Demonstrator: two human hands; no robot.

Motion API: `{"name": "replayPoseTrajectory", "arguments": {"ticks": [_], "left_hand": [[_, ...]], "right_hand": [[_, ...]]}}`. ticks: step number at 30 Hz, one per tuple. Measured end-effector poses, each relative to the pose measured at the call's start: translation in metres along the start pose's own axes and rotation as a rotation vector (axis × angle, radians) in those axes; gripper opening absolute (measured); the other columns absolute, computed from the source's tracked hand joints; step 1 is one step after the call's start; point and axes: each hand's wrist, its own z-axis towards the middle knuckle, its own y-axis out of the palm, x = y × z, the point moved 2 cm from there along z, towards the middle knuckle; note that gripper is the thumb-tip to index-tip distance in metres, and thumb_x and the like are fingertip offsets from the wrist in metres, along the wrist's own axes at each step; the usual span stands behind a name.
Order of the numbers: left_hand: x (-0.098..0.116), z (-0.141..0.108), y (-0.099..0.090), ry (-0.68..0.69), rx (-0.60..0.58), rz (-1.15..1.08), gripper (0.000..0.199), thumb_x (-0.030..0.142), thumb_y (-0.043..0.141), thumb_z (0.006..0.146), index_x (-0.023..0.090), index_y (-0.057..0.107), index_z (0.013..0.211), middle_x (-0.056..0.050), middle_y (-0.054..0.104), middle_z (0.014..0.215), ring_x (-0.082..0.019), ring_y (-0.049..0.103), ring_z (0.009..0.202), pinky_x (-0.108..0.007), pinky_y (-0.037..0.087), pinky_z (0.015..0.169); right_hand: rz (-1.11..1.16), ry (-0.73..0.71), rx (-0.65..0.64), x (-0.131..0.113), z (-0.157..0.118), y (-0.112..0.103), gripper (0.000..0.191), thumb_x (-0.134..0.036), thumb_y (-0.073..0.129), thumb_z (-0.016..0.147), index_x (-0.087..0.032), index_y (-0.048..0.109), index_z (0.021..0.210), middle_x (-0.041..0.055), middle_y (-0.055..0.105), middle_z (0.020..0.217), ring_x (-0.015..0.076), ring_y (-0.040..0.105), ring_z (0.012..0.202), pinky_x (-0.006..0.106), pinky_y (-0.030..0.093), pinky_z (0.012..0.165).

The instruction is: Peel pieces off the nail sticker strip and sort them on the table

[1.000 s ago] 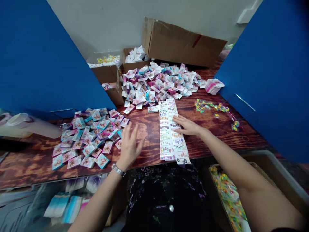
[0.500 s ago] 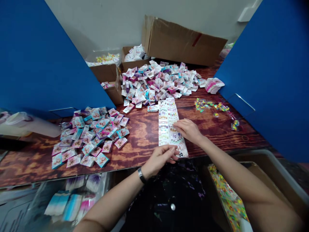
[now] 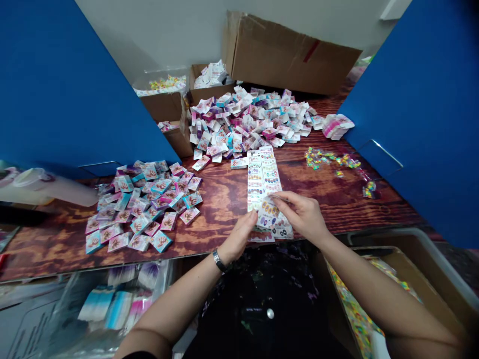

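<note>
A strip of nail-sticker cards (image 3: 264,192) on the wooden table (image 3: 333,204) is pinched near its lower end by the right hand (image 3: 303,214), with the left hand (image 3: 239,232) held open just beside it, touching its edge. Small printed boxes (image 3: 144,204) are heaped to the left and farther off.

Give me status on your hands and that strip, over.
Left hand and right hand both at the strip of printed cards, near its near end. Pile of printed packets off to the left, apart from the strip.
</note>
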Motion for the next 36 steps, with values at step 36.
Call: {"name": "replayPoseTrajectory", "arguments": {"ticks": [36], "left_hand": [[0.007,0.005,-0.070,0.149,0.350,0.720,0.053,0.061,0.060,0.078,0.015,0.066,0.104,-0.009,0.073,0.096,-0.025,0.070,0.088,-0.034,0.057,0.081]], "right_hand": [[-0.494,0.445,0.263,0.162,-0.014,-0.101,0.026,-0.035,0.041,0.093,-0.018,0.059,0.097,0.0095,0.068,0.093,0.0224,0.062,0.085,0.032,0.046,0.076]]}}
